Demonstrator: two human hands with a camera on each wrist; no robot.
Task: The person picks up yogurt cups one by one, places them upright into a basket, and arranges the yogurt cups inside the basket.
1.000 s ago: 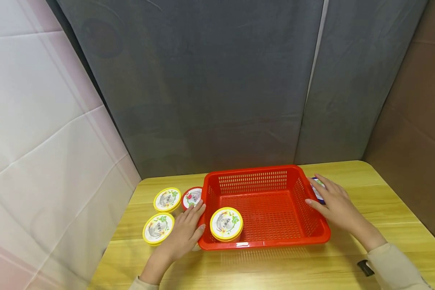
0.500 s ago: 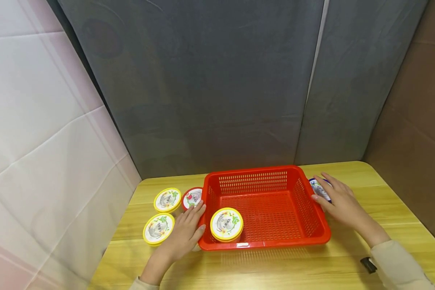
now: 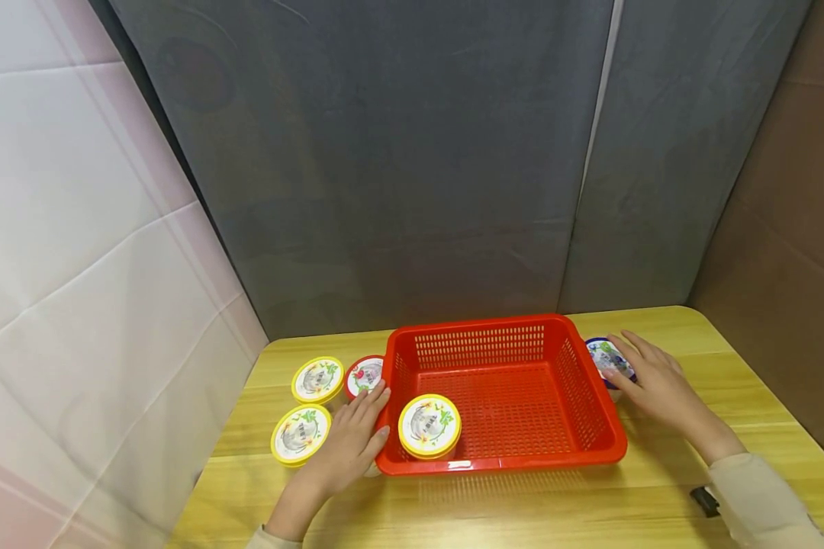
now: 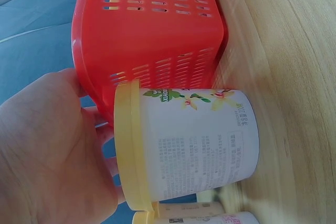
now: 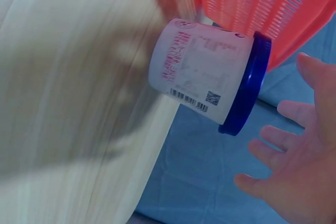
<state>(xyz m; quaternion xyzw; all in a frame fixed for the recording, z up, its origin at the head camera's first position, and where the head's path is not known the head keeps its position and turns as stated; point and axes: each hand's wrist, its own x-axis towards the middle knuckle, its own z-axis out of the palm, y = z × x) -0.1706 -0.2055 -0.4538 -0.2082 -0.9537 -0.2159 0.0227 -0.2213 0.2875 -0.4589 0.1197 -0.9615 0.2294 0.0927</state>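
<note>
My left hand (image 3: 346,438) rests on the left rim of a red plastic basket (image 3: 501,461), fingers extended. A white tub with a yellow lid (image 4: 197,140) stands on the table under that palm, against the basket; the head view mostly hides it. Inside the basket's near left corner sits a yellow-lidded tub (image 3: 429,425). My right hand (image 3: 659,393) hovers at a blue-lidded tub (image 3: 606,358) beside the basket's right wall. In the right wrist view its fingers (image 5: 278,137) are spread, with a gap to the blue lid (image 5: 247,85).
Left of the basket stand two yellow-lidded tubs, one at the back (image 3: 317,379) and one nearer (image 3: 300,433). A red-lidded tub (image 3: 365,374) is partly hidden by the basket rim. A small black object (image 3: 704,502) shows by the right sleeve. Grey curtain (image 3: 412,168) closes off the back.
My right hand has shifted slightly to the right, away from the basket's rim, and more of the blue-lidded tub shows. The left hand and the basket have stayed in place.
</note>
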